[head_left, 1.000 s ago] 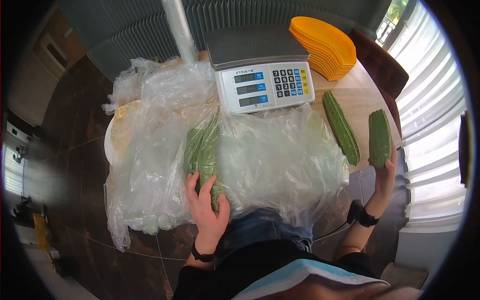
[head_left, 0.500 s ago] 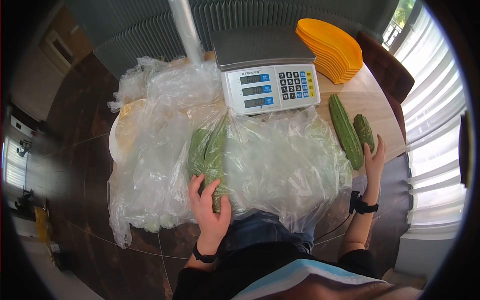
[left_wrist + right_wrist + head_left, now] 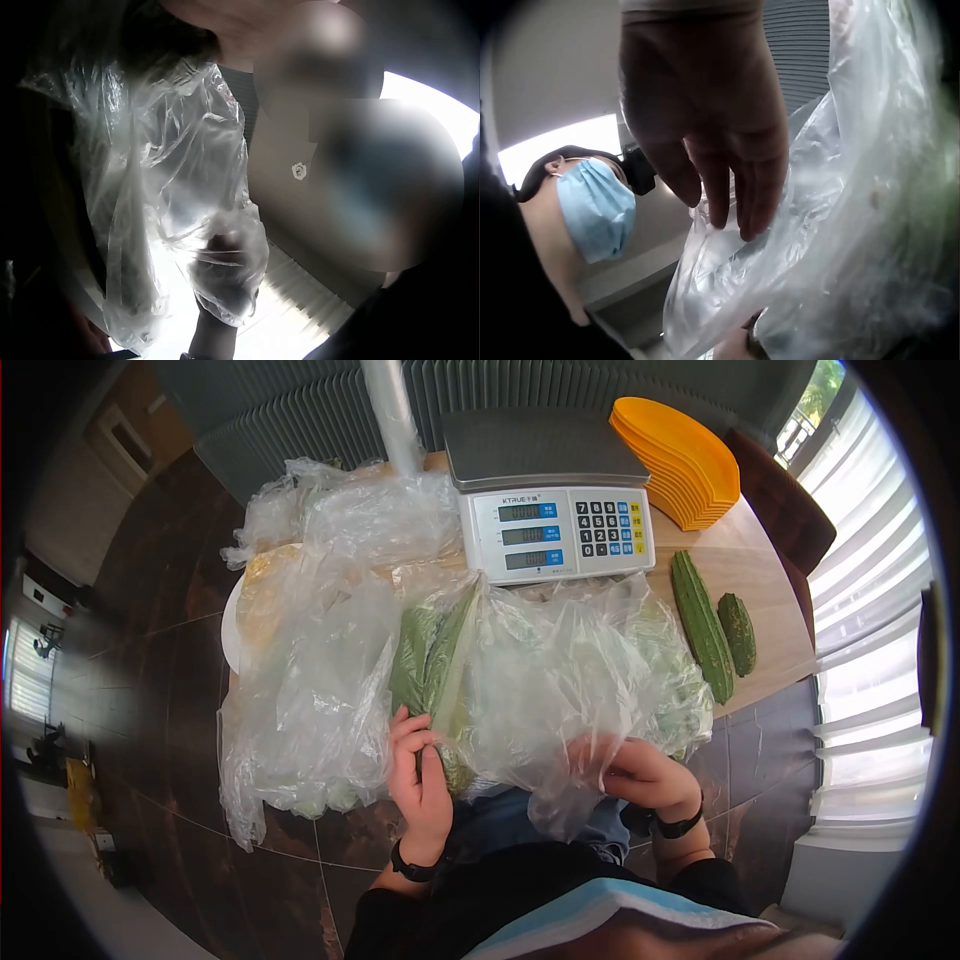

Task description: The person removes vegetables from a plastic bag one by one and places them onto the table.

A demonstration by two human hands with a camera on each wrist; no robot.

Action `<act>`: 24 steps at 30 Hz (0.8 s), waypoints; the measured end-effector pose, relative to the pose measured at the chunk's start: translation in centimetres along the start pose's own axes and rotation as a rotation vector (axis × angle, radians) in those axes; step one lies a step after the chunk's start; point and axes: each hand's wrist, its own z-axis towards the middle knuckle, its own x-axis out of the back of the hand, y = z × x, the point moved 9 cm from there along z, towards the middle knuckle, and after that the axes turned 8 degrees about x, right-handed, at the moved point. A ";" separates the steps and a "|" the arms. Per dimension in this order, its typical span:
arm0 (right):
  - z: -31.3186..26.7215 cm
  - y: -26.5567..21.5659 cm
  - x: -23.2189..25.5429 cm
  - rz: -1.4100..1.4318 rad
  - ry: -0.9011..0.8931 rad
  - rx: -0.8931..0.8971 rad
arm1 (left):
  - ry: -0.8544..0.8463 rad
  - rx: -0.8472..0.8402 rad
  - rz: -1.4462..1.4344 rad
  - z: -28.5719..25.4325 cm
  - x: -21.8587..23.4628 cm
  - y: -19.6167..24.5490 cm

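Observation:
Several long ridged green gourds lie under thin plastic in the middle of the table. At their near ends my left hand pinches the edge of a clear plastic bag, thumb against fingers. The bag spreads crumpled to the right over more pale green produce. My right hand is at the bag's near edge, its fingertips showing through the film. In the right wrist view the fingers of that hand hang nearly straight beside the plastic. A long gourd and a short gourd lie unwrapped at the right.
Behind the bags stands a digital scale with a keypad. A stack of yellow trays is at the back right, and a roll of plastic stands upright at the back. More crumpled bags cover the table's left side, overhanging its front edge.
My right hand has set the short gourd down beside the long one, released it and moved left to the bag's near edge. The left hand's spread fingers have drawn together at the plastic.

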 end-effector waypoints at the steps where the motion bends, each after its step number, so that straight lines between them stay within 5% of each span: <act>1: 0.7 0.1 -0.9 0.002 -0.003 0.003 | 0.003 0.011 -0.042 0.1 0.2 -0.1; 3: 0.4 3.2 -1.8 0.162 0.094 -0.355 | -0.010 0.008 -0.042 0.2 0.1 0.2; 5: -0.1 6.3 -2.7 0.123 0.052 -0.345 | -0.034 0.005 -0.046 0.2 0.2 0.1; 8: 1.1 6.8 -5.6 0.072 -0.158 -0.159 | -0.048 0.024 -0.161 0.1 0.5 -0.8; 10: 1.3 7.1 -6.3 -0.758 -0.216 0.061 | -0.050 0.057 -0.360 0.0 0.9 -2.0; 11: 2.5 6.0 -6.6 -0.758 -0.219 0.060 | -0.047 0.058 -0.361 -0.1 0.9 -2.2; 13: 5.3 0.8 -4.6 -0.753 0.110 0.211 | 0.011 0.074 -0.386 -0.2 1.3 -2.6; 17: 7.1 -0.6 -6.6 -0.639 -0.025 0.340 | 0.005 0.169 -0.445 0.4 1.7 -2.3; 19: 6.3 2.2 -8.4 -0.883 -0.211 0.278 | -0.151 0.259 -0.301 0.7 1.4 -2.6; 22: 6.0 1.4 -8.2 -0.998 -0.120 0.445 | -0.146 0.220 -0.090 1.4 2.1 -2.4; 23: 6.1 0.6 -8.3 -0.999 -0.119 0.446 | -0.147 0.219 -0.091 1.7 2.2 -2.3; 24: 6.4 2.1 -7.0 -0.791 -0.101 0.076 | -0.132 0.268 -0.088 2.0 2.3 -2.5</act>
